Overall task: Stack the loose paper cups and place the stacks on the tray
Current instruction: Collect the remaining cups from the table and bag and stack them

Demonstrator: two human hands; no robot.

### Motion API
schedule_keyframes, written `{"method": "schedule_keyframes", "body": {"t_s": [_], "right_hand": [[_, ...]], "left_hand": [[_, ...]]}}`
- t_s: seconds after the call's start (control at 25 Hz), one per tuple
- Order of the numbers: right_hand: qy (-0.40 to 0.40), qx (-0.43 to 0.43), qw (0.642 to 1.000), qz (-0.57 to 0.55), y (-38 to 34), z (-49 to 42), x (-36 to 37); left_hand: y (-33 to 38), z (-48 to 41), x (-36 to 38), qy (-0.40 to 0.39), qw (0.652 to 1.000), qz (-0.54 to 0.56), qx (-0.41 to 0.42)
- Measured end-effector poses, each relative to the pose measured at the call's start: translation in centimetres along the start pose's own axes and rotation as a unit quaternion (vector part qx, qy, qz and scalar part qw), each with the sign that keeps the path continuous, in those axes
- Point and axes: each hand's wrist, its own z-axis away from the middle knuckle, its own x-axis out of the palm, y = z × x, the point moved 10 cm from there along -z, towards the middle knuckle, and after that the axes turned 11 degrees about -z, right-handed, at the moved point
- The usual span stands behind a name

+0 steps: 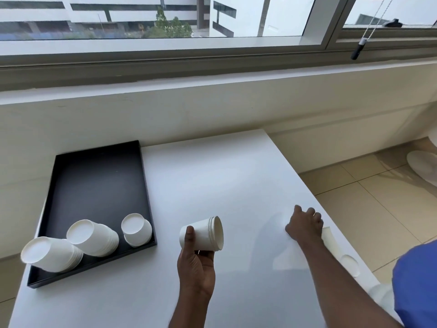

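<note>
The left hand [196, 263], nearest the camera, has its grip clamped on a short nest of paper cups [202, 236], thumb across the base end and the fingers wrapped underneath. The nest lies sideways above the white table [212, 176], rolled rims pointing right. The right hand [305, 227] reaches out to the table's right edge and is closed down over a loose cup [329, 240] lying on its side; whether the fingers have actually pinched it I cannot tell, since the hand covers most of it. Another loose cup [350, 265] lies just beyond the wrist, close to the edge.

Further left, the black tray [99, 176] carries three stacks [94, 240] at its near end, all upside down and leaning, the leftmost hanging over the tray's rim.

These cups look very light and thin-walled, so they will likely crush or go oval under a hard squeeze and slide easily on the smooth table. The stiff places are the rolled rim and the base, so taking hold there with a gentle wrap seems safest.
</note>
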Motion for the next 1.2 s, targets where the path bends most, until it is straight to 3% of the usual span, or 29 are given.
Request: {"method": "schedule_keyframes", "body": {"t_s": [0.08, 0.2, 0.24, 0.32, 0.4, 0.44, 0.64, 0.92, 1.04, 1.2], "right_hand": [[-0.069, 0.0, 0.998, -0.015, -0.3, 0.2, 0.9], [-0.038, 0.0, 0.978, -0.205, -3.0, 3.0, -1.4], [-0.04, 0.014, 0.947, -0.318, -3.9, 4.6, -1.9], [-0.039, 0.042, 0.83, -0.555, -6.0, 9.0, -2.8], [-0.044, 0.047, 0.742, -0.668, -8.2, 13.4, -2.7], [-0.051, 0.038, 0.726, -0.685, -9.2, 15.4, -2.4], [-0.096, -0.099, 0.782, -0.607, -13.1, 19.7, -1.3], [-0.083, -0.178, 0.802, -0.564, -13.7, 18.0, -3.7], [-0.077, -0.252, 0.826, -0.499, -14.4, 17.9, -4.4], [-0.165, -0.306, 0.853, -0.39, -15.1, 19.3, -1.9]], "left_hand": [[0.0, 0.0, -0.3, 0.003, 1.0, -0.001, 0.001], [-0.1, 0.3, -0.4, 0.014, 1.0, 0.004, -0.006], [0.0, 0.5, -0.2, 0.014, 1.0, 0.008, -0.008], [0.0, 0.8, 0.3, 0.016, 1.0, 0.015, -0.011], [-0.4, 1.0, 0.7, 0.02, 1.0, 0.017, -0.014], [-0.7, 1.2, 0.9, 0.019, 1.0, 0.018, -0.018], [-2.2, 1.5, 1.1, 0.003, 0.996, 0.06, -0.065], [-0.3, 1.6, 1.9, 0.012, 0.996, 0.084, -0.01], [-0.5, 1.5, 2.4, 0.0, 0.996, 0.087, -0.016], [-1.5, 2.2, 3.8, -0.033, 0.995, 0.069, -0.065]]}}
